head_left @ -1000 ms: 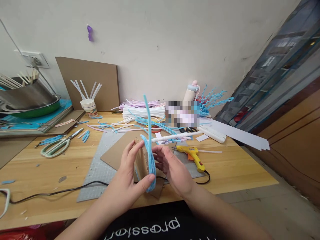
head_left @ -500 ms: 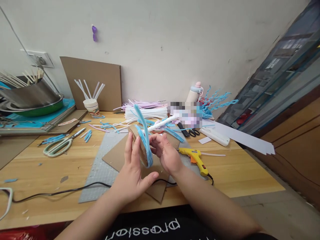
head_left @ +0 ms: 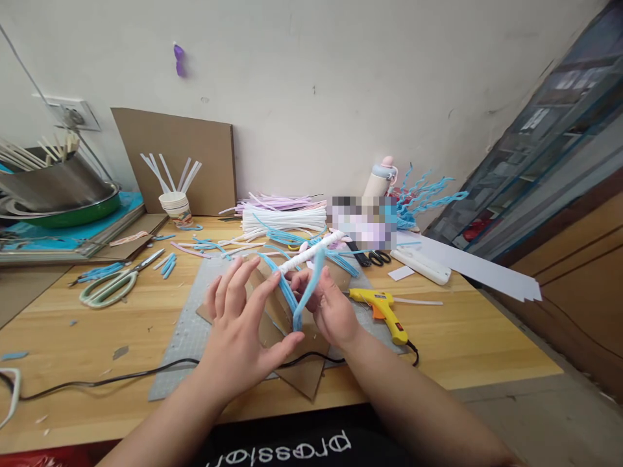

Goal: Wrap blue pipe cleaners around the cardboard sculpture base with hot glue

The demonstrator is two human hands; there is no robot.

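A cardboard piece (head_left: 270, 301) with blue pipe cleaners (head_left: 288, 292) laid along its edge is held up between my hands. A stem wrapped in white (head_left: 311, 251) sticks out from it toward the back right. My left hand (head_left: 238, 324) spans the piece with index fingertip and thumb on the blue strands; its other fingers are spread. My right hand (head_left: 333, 305) has its fingers curled in behind the strands, against the piece under the stem; their tips are partly hidden. One loose blue end (head_left: 314, 279) bends up in front of the right fingers.
A yellow glue gun (head_left: 384, 311) lies right of my hands, its black cord crossing the table. Green-handled scissors (head_left: 117, 282) lie left. Below are a grey cutting mat (head_left: 180, 350) and cardboard (head_left: 304, 376). Pipe cleaner bundles (head_left: 282, 219) and a paper cup (head_left: 176, 207) stand behind.
The cardboard piece has been turned and tilted, swinging its stem up toward the back. The loose blue end, upright before, now leans right. My left fingers have spread wider.
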